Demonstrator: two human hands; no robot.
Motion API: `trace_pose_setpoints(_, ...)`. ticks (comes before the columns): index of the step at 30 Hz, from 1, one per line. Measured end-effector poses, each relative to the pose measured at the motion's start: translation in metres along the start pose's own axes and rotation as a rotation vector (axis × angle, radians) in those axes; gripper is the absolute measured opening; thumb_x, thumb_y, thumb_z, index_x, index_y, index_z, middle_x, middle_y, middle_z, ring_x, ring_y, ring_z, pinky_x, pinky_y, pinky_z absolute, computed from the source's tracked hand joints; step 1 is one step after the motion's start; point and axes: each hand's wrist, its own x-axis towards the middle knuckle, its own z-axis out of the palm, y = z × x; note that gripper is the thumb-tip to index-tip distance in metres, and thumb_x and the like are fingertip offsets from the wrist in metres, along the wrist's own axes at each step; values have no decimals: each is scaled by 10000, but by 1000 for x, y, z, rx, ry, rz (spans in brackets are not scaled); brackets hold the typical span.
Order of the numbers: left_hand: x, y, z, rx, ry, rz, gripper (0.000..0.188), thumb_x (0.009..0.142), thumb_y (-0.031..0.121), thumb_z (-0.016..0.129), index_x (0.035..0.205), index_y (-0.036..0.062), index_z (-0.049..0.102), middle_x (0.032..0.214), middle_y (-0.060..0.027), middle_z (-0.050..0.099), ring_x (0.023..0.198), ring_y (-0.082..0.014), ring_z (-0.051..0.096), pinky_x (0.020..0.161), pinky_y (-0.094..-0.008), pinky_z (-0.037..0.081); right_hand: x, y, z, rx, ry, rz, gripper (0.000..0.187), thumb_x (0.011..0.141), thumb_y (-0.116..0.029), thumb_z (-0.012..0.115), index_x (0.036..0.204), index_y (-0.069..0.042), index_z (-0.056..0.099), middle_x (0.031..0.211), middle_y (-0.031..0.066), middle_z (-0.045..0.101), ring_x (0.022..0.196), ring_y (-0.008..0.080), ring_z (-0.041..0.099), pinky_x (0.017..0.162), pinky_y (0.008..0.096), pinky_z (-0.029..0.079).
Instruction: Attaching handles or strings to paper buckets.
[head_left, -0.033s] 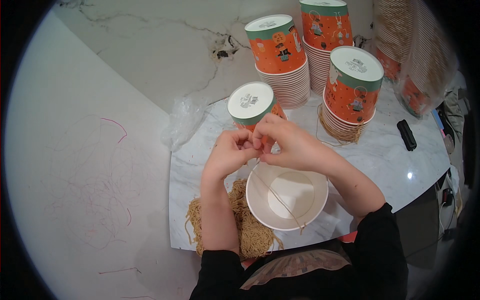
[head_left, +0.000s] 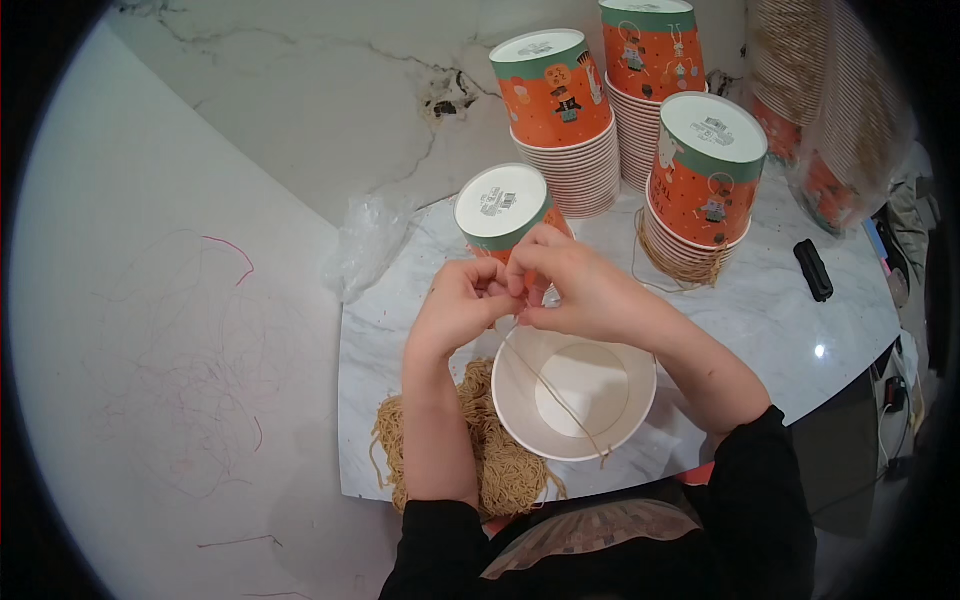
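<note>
My left hand (head_left: 455,308) and my right hand (head_left: 578,290) meet above the far rim of a white-lined paper bucket (head_left: 510,425), which stands with its mouth up. Both hands are closed, fingertips pinched together around a thin tan string (head_left: 560,400). From the fingers the string runs down across the bucket's mouth to its near rim, where a frayed end shows. The exact grip between the fingertips is partly hidden. Under my left forearm lies a heap of tan string or yarn (head_left: 510,480). Just behind my hands stands an upside-down orange and green bucket (head_left: 503,205).
Stacked, upside-down orange buckets (head_left: 555,100) stand at the back, with another stack (head_left: 707,170) to the right, tan string looped around its base. A black handheld object (head_left: 813,270) lies at right. Crumpled clear plastic (head_left: 370,245) sits at the left edge of the marble-patterned table (head_left: 770,340).
</note>
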Motion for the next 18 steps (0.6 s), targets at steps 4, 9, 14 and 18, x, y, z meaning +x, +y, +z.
trace_pose_setpoints(4,6,-3,-2,-132,-46,-55,93,766,32,734,856,28,707,771,0,695,656,-54,598,605,-216,438,-1,-7,0,12,17,46,342,732,-53,854,917,-33,567,1100,89,480,864,181,633,805,318,535)
trace_pose_setpoints(9,9,-6,3,-243,-96,-17,76,760,59,686,834,64,700,808,7,705,652,-29,556,533,-193,330,0,-7,1,-38,34,29,380,714,-80,879,917,-24,564,1101,95,483,894,193,613,813,331,536)
trace_pose_setpoints(14,12,-9,4,-208,-61,-17,89,747,44,659,825,70,693,794,14,695,601,-13,479,521,-197,307,1,6,1,-125,88,-27,330,732,-90,869,878,-3,587,1120,105,511,903,215,623,821,339,551)
trace_pose_setpoints(18,12,-9,0,-218,-31,-52,63,748,62,682,807,61,703,748,15,680,621,-35,518,549,-204,360,3,10,0,-58,74,-26,228,781,-79,825,831,12,622,1150,119,540,934,217,652,808,329,581)
